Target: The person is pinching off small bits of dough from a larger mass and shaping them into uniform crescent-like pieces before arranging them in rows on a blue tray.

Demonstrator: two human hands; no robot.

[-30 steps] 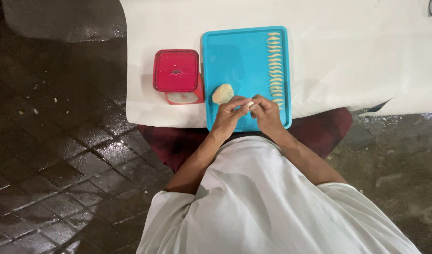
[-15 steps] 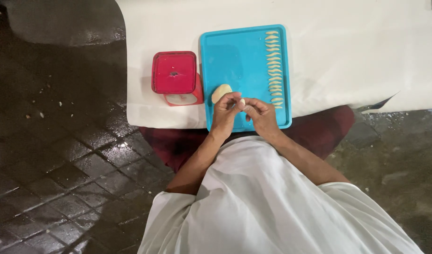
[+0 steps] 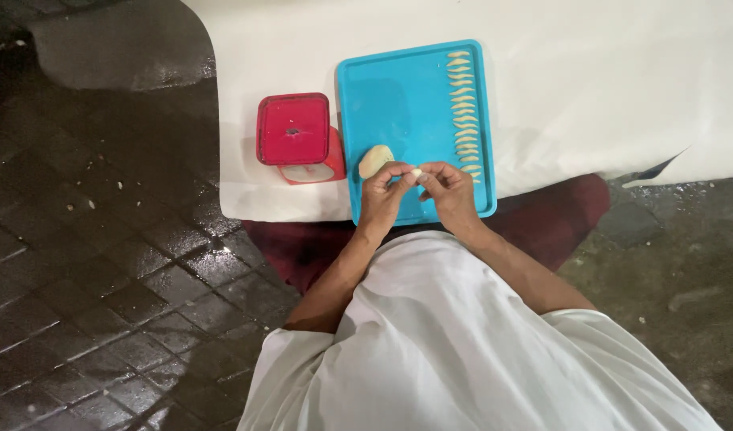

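My left hand (image 3: pixel 384 193) and my right hand (image 3: pixel 448 190) meet over the near end of a blue tray (image 3: pixel 398 96). Between their fingertips they pinch a small pale piece of dough (image 3: pixel 416 172). A larger lump of dough (image 3: pixel 374 160) lies on the tray just beyond my left hand. Along the tray's right side runs a row of several small shaped dough pieces (image 3: pixel 462 112).
A red square container (image 3: pixel 294 132) with its lid set askew stands left of the tray on a white sheet (image 3: pixel 606 80). Dark wet floor tiles (image 3: pixel 103 263) lie to the left. My white shirt fills the lower view.
Both hands have stayed together over the tray's near end, working the small dough piece. Their fingers shifted slightly.
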